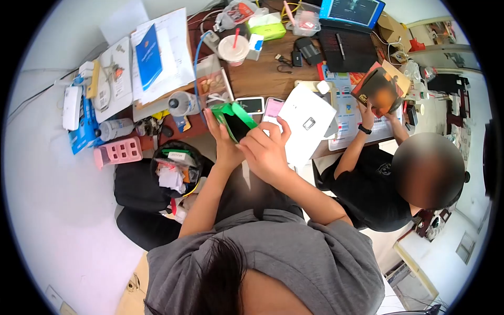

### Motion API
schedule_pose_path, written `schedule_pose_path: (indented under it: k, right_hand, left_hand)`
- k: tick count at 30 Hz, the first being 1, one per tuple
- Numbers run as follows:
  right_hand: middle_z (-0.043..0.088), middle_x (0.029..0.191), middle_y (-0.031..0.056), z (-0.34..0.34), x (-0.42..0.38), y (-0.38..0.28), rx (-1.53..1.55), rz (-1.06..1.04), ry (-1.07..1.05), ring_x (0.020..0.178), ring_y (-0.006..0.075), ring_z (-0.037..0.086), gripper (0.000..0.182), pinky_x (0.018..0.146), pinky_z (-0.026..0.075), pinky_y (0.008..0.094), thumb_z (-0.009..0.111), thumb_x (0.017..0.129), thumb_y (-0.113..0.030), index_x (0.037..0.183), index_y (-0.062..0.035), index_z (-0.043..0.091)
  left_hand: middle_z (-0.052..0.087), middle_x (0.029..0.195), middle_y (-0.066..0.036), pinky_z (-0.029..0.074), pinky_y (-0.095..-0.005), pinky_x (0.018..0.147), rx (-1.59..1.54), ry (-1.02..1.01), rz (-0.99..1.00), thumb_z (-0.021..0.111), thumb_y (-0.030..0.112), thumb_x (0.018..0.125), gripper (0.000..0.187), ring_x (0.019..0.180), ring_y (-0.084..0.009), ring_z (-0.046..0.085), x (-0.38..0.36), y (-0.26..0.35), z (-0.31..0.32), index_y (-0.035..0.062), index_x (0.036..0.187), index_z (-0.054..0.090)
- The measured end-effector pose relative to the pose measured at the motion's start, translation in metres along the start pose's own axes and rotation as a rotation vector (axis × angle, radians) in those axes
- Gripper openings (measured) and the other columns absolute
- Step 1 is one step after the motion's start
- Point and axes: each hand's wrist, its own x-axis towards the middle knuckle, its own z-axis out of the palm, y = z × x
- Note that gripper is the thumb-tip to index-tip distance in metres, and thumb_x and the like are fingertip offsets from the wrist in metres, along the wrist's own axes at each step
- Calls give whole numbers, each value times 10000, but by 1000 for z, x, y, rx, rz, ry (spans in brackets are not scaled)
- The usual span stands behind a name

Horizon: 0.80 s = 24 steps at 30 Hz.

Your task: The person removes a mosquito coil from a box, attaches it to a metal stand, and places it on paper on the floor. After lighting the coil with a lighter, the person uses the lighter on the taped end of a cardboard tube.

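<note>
A small green box [242, 113] with a dark inside is held over the desk's front edge. My left hand [224, 140] is wrapped round its left and lower side. The fingers of my right hand [265, 152] are bent against its lower right side, and their tips are partly hidden. Just right of the box lie a pink-screened phone [274, 107] and a white box [307, 123] with a small dark outline on it. Another phone [250, 106] with a dark screen lies behind the green box.
A co-worker in black [367, 178] sits at the right, holding a dark picture box [379, 90]. A lidded cup [233, 48], a bottle [182, 104] and a laptop [346, 47] stand on the desk [262, 58]. A full bin [177, 170] is below left.
</note>
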Motion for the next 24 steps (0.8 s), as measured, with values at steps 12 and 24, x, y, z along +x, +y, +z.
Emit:
schedule_pose_path:
  k: [12, 24]
  right_hand:
    - [531, 858, 33, -15, -14, -97, 229, -173, -76, 992, 218, 504, 158, 968, 358, 517, 695, 642, -76, 778, -81, 615]
    - [620, 862, 30, -9, -55, -45, -208, 397, -4, 854, 238, 590, 139, 710, 456, 336, 646, 740, -105, 877, -82, 643]
  left_hand:
    - [108, 1421, -283, 229, -572, 1037, -233, -19, 39, 808, 320, 662, 1192, 1312, -466, 175, -17, 5, -106, 223, 1450, -81]
    - [189, 1417, -234, 248, -580, 1022, -47, -252, 8, 885, 287, 405, 1115, 1297, -474, 186, -39, 14, -56, 216, 1348, 294]
